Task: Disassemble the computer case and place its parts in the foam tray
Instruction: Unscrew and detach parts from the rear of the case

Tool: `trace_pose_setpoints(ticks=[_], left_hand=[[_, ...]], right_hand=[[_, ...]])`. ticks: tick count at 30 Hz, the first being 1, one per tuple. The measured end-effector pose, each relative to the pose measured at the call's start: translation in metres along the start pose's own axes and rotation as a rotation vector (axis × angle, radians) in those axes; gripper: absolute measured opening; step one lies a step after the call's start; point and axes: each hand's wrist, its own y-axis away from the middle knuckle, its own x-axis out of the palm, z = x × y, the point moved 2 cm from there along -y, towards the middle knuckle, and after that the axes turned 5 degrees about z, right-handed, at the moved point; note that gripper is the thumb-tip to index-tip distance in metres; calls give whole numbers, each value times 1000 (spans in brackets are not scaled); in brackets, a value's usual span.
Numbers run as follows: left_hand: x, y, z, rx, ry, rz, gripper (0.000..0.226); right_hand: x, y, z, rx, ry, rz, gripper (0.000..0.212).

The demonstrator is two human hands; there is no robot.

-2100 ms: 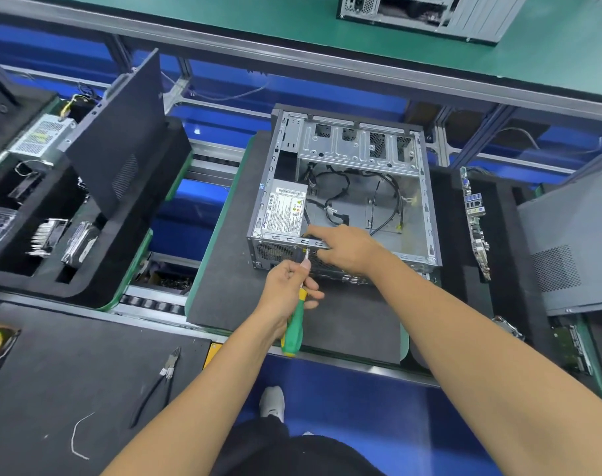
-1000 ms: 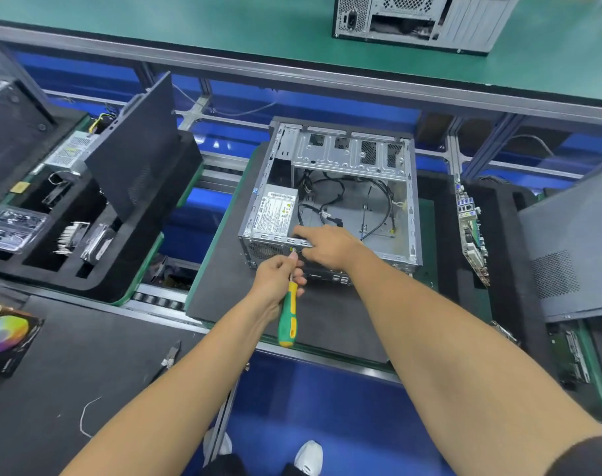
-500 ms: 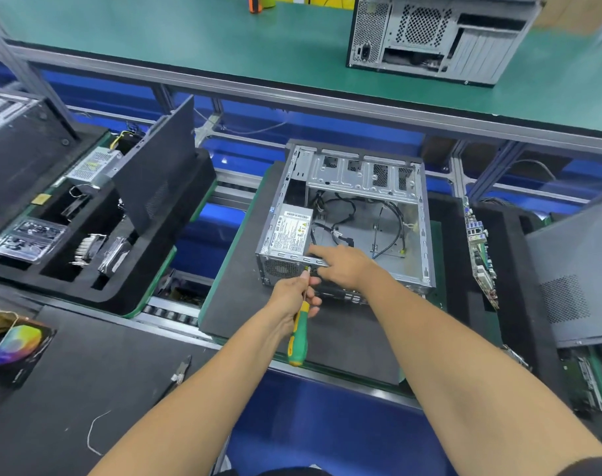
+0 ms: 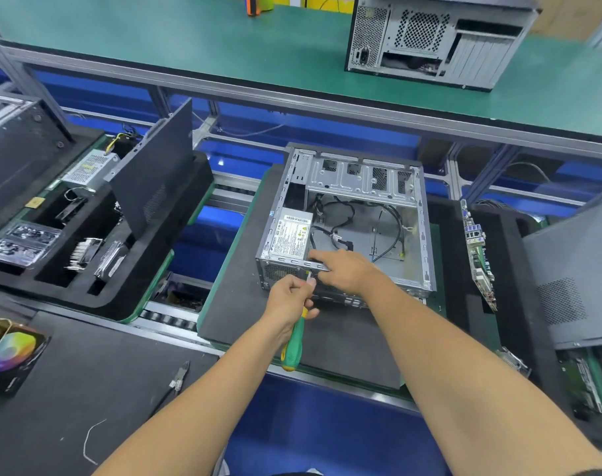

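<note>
Item: computer case, side panel off, lying open side up on a dark mat at centre. Contents: power supply in the near left corner, loose black cables on the case floor.

Left hand: fingers curled round a green and yellow screwdriver, tip set against the case's near wall just beside the power supply.

Right hand: laid on the near rim, fingers extended, steadying the case; gripping nothing.

Foam tray: left of the case, well apart, already holding several parts.

Step in hand, judged: loosening a power supply screw. Handling notes: keep the shaft square to the wall, press in while turning, hold the rim down, and catch the screw before it drops.
</note>
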Motion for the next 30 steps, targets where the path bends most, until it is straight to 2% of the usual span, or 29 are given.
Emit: trace_pose_setpoints(ticks=[7, 17, 22, 30], left_hand=[[4, 1, 3, 23, -39, -58, 21], [-2, -1, 2, -82, 125, 47, 22], [-6, -3, 5, -95, 26, 31, 32], [8, -2, 0, -8, -46, -54, 23]], right_hand=[[1, -2, -3, 3, -15, -3, 50], [4, -4, -3, 23, -34, 2, 53], [2, -3, -1, 24, -27, 10, 49], [-1, -1, 0, 6, -5, 25, 50]])
